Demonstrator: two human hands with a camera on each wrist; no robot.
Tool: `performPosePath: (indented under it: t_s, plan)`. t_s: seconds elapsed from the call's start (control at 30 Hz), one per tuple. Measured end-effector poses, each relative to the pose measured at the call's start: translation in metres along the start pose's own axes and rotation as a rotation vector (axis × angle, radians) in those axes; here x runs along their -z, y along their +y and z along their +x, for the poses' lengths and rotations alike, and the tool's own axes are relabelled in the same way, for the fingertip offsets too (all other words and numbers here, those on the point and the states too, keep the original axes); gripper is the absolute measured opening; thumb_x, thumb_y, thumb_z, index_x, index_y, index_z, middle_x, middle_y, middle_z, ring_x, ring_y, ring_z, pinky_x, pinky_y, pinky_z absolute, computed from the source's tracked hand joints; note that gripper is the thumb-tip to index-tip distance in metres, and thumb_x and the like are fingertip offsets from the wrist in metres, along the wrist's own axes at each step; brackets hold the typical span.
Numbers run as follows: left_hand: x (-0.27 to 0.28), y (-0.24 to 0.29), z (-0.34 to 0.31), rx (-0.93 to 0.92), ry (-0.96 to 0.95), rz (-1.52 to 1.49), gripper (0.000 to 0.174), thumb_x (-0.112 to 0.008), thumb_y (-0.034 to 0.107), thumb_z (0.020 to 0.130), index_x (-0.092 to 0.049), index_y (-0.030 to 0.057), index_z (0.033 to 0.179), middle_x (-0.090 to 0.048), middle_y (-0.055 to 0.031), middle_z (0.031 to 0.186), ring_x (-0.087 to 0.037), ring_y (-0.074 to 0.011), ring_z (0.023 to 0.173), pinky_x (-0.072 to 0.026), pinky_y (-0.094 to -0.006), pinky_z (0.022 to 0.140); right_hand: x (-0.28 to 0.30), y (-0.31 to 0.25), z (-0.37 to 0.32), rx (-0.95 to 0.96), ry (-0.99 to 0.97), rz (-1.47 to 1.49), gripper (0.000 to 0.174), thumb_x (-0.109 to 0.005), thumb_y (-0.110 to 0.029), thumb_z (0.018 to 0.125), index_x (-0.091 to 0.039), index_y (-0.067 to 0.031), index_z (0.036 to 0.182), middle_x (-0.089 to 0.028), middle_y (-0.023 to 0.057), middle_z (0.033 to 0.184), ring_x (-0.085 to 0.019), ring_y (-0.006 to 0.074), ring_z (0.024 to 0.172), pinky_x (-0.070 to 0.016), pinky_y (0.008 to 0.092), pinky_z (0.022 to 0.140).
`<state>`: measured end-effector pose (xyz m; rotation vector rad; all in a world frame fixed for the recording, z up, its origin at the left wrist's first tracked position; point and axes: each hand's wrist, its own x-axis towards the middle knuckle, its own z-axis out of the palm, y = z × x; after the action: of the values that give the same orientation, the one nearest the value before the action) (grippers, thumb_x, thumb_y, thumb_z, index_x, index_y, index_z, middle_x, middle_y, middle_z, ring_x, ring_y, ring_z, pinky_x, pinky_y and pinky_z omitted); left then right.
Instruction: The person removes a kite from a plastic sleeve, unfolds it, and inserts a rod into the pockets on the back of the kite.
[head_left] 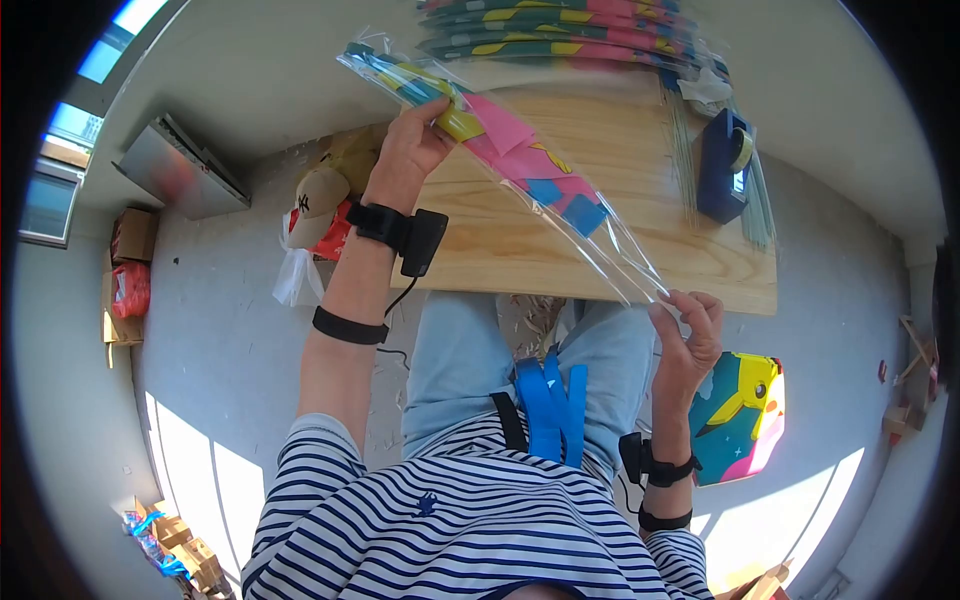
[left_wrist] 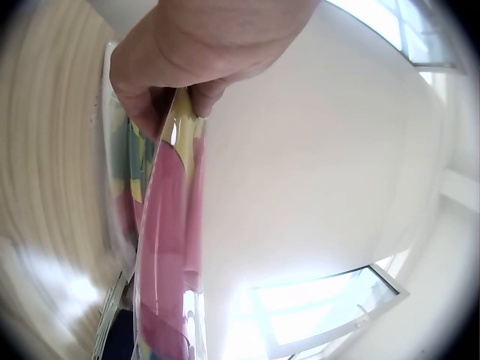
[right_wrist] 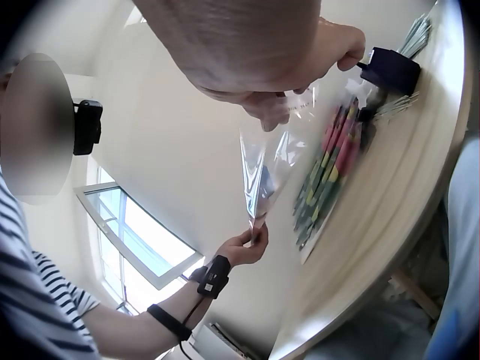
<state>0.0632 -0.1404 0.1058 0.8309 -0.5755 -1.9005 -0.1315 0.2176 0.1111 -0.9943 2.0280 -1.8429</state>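
Note:
A long, folded sheet printed in pink, yellow, teal and blue lies inside a clear plastic sleeve. The sleeve is held up at a slant over the front of the wooden table. My left hand grips it toward the far left end, thumb and fingers on opposite sides of the yellow part. At the near right end, my right hand pinches the transparent tip of the sleeve, beyond the printed sheet. In the right wrist view the clear plastic stretches between both hands.
Several similar sleeved packets are stacked at the table's back. A dark blue tape dispenser stands at the right edge beside thin pale rods. A cap sits left of the table, and a Pikachu-printed piece lies on the floor at right.

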Motion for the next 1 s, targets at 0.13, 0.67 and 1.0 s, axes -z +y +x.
performPosePath:
  t_s: [0.13, 0.67, 1.0]
  plan:
    - [0.006, -0.002, 0.002, 0.026, 0.031, -0.019, 0.027, -0.065, 0.000, 0.091, -0.056, 0.0009, 0.117, -0.063, -0.0110, 0.115, -0.063, -0.0269, 0.110, -0.0542, -0.0426, 0.097, 0.000, 0.006, 0.001, -0.035, 0.067, -0.026, 0.021, -0.077, 0.006, 0.074, -0.075, -0.0011, 0.094, -0.052, 0.0035, 0.092, -0.050, 0.0148, 0.088, -0.0419, 0.0269, 0.076]
    - [-0.008, -0.004, -0.017, 0.042, -0.139, -0.145, 0.030, -0.069, 0.003, 0.088, -0.057, 0.0050, 0.116, -0.064, -0.0086, 0.112, -0.065, -0.0267, 0.105, -0.0558, -0.0431, 0.092, 0.001, 0.014, -0.004, -0.230, -0.031, 0.235, 0.005, -0.073, 0.003, 0.079, -0.071, 0.0024, 0.083, -0.053, 0.0000, 0.084, -0.047, 0.0078, 0.075, -0.0360, 0.0229, 0.067]
    - [-0.024, -0.011, -0.020, -0.042, -0.188, -0.093, 0.030, -0.072, 0.004, 0.087, -0.056, 0.0035, 0.112, -0.066, -0.0094, 0.105, -0.067, -0.0246, 0.098, -0.0579, -0.0434, 0.088, 0.012, 0.059, -0.020, -0.653, -0.078, 0.635, 0.013, -0.070, 0.005, 0.077, -0.069, -0.0022, 0.088, -0.064, 0.0036, 0.094, -0.055, 0.0125, 0.082, -0.0408, 0.0288, 0.075]
